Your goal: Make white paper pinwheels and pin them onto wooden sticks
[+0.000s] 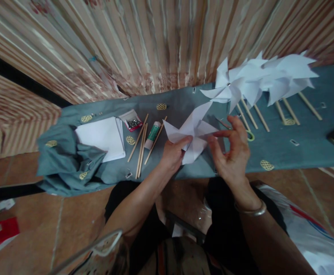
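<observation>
A white paper pinwheel [194, 128] with folded blades is held above the cloth-covered table. My left hand [174, 152] grips it, with the thumb pressed on the paper near the centre. My right hand [231, 152] pinches the tip of its right blade between thumb and index finger, the other fingers raised. Behind the right hand lie scissors with a green handle [250, 135], mostly hidden. Left of the pinwheel, a glue stick [153, 134] rests among several wooden sticks [141, 151].
Finished pinwheels [270, 76] on sticks lie overlapping at the back right. A stack of white paper [101, 137] and a small box of metal pins [132, 121] are on the left. Bunched cloth [66, 164] covers the table's left end. A curtain [155, 46] hangs behind.
</observation>
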`<state>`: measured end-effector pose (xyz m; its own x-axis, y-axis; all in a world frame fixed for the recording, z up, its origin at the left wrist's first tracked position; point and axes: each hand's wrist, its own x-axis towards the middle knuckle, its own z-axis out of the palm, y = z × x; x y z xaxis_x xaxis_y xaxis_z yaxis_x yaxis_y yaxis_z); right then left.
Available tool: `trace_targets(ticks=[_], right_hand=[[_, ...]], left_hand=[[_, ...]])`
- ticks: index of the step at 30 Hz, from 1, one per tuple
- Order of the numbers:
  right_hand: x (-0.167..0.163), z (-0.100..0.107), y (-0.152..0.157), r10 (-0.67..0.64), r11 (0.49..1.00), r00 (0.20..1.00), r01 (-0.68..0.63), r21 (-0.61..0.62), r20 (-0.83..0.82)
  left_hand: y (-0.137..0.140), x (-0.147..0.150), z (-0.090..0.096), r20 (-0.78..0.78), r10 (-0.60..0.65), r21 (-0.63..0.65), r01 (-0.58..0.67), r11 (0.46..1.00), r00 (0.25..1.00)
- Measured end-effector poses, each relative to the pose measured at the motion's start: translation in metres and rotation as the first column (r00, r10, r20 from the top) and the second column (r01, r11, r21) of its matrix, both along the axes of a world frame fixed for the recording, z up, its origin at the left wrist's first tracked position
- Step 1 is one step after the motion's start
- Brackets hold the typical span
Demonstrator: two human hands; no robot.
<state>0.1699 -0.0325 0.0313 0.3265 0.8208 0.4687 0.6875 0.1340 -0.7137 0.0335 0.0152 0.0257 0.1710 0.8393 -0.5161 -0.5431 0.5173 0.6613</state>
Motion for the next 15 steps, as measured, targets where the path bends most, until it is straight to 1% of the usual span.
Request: trace_targets(ticks=[2, 3, 5, 7, 9, 11, 13, 15], right_hand=[[0.007, -0.003, 0.002, -0.022, 0.999, 0.984, 0.013, -0.051, -0.179], [0.011, -0.005, 0.003, -0.032, 0.997, 0.96, 0.011, -0.076, -0.279], [0.019, -0.01, 0.006, -0.056, 0.994, 0.883, 0.004, -0.112, -0.466], [0.026, -0.013, 0.008, -0.055, 0.988, 0.791, -0.045, -0.147, -0.609], [0.033, -0.01, 0.008, -0.016, 0.972, 0.709, -0.153, -0.176, -0.705], [0.037, -0.005, 0.007, 0.029, 0.937, 0.651, -0.282, -0.206, -0.759], [0.039, 0.001, 0.005, 0.057, 0.891, 0.616, -0.387, -0.239, -0.785], [0.038, 0.005, 0.003, 0.074, 0.851, 0.588, -0.458, -0.256, -0.805]], left_hand=[[0.001, -0.002, 0.0, 0.01, -0.024, 0.018, 0.023, 1.0, 1.0], [0.001, -0.002, 0.0, 0.011, -0.035, 0.025, 0.035, 0.999, 0.999], [0.001, -0.004, 0.0, -0.004, -0.057, 0.037, 0.057, 0.998, 0.998], [0.001, -0.004, 0.0, -0.031, -0.076, 0.051, 0.078, 0.996, 0.997], [-0.001, -0.004, -0.001, -0.059, -0.11, 0.063, 0.114, 0.991, 0.992], [-0.004, -0.003, -0.003, -0.098, -0.148, 0.073, 0.156, 0.985, 0.984], [-0.006, -0.001, -0.004, -0.158, -0.17, 0.091, 0.186, 0.978, 0.973], [-0.009, 0.0, -0.005, -0.218, -0.17, 0.118, 0.199, 0.973, 0.961]])
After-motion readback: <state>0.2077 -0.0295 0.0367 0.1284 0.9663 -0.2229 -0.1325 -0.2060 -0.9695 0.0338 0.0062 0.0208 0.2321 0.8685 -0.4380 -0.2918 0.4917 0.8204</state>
